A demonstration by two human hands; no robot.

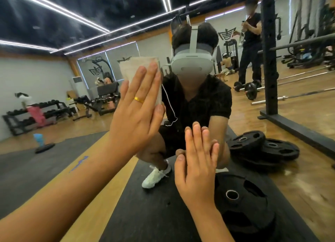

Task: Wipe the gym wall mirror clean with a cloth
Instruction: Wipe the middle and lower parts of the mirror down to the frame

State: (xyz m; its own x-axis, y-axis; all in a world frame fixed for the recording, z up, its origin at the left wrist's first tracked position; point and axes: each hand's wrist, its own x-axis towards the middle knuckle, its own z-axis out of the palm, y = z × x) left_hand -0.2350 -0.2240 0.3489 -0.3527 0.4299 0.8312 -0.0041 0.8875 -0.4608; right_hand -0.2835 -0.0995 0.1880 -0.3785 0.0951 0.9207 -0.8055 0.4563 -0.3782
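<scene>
Left hand flat pressing cloth on mirror, right hand flat

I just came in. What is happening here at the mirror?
A person crouches close to the gym wall mirror. The left hand presses a white cloth flat against the glass with straight fingers. The right hand lies flat on the mirror lower down and holds nothing. Faint streaks show on the upper glass. A black weight plate lies on the floor at the right.
</scene>
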